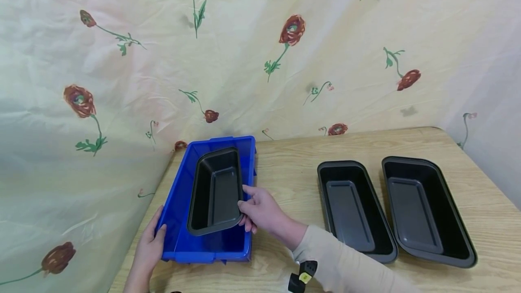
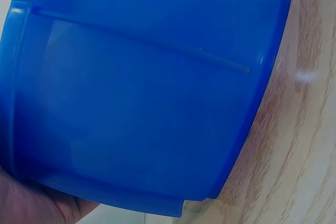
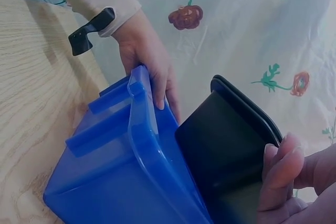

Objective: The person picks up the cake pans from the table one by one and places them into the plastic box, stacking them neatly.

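A dark loaf pan [image 1: 224,193] is tilted within the opening of a blue plastic bin [image 1: 191,257]. My right hand [image 1: 262,211] pinches the pan's right rim between thumb and fingers. At the bin's left front side, my left hand [image 1: 147,248] grips the rim, its thumb on the inner side. In the right wrist view the pan [image 3: 226,140] leans above the bin's edge, and the left hand [image 3: 149,59] lies over the far rim. The left wrist view is mostly filled by the blue bin wall [image 2: 121,114]; only part of the left hand shows there.
Two more dark loaf pans, a nearer one [image 1: 350,211] and a farther-right one [image 1: 415,211], stand side by side on the wooden table [image 1: 285,166]. A flower-printed cloth [image 1: 244,58] hangs behind the table and along its left side.
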`<action>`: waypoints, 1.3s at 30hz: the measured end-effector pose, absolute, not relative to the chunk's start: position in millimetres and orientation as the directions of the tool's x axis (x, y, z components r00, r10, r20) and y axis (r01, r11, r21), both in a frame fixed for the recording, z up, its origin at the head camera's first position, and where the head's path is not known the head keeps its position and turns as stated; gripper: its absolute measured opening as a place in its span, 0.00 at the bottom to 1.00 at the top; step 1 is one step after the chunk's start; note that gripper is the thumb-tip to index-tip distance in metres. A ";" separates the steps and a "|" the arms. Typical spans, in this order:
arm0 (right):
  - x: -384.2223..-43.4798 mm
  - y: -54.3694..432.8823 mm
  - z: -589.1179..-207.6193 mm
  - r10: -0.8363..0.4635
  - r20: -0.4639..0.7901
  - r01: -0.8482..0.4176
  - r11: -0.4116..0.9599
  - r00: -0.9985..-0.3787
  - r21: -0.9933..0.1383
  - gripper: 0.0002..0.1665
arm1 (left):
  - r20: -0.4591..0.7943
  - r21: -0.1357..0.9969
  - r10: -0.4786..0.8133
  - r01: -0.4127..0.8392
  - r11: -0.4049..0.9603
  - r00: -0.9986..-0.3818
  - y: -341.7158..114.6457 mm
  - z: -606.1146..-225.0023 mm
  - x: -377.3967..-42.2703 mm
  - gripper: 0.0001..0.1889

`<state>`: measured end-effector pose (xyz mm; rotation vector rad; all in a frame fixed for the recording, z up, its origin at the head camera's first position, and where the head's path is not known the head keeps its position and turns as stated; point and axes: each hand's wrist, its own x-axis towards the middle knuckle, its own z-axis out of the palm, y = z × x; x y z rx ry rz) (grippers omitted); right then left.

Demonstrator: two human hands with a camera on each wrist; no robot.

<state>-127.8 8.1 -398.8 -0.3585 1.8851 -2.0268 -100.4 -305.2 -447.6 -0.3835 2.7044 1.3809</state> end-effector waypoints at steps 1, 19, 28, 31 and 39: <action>-127.6 7.5 -399.1 -0.420 -0.049 0.078 -0.053 -0.906 -0.996 0.36 | -0.184 0.787 -0.184 -0.257 0.561 -0.966 -305.4 -447.6 -100.4 0.30; -131.3 -3.6 -412.2 -0.414 -0.087 0.093 0.006 -0.906 -0.996 0.36 | -0.187 0.784 -0.184 -0.260 0.564 -0.965 -304.9 -447.7 -101.0 0.30; -134.2 -8.7 -417.5 -0.395 -0.107 0.097 0.045 -0.912 -0.994 0.37 | -0.192 0.785 -0.185 -0.264 0.561 -0.964 -304.4 -447.2 -100.1 0.30; -134.9 -10.0 -419.1 -0.388 -0.118 0.103 0.058 -0.914 -0.993 0.37 | -0.192 0.786 -0.184 -0.264 0.559 -0.964 -304.8 -447.4 -100.5 0.30; -134.2 -12.3 -416.5 -0.358 -0.140 0.096 0.137 -0.923 -0.986 0.38 | -0.186 0.787 -0.181 -0.257 0.562 -0.966 -304.0 -445.4 -99.6 0.30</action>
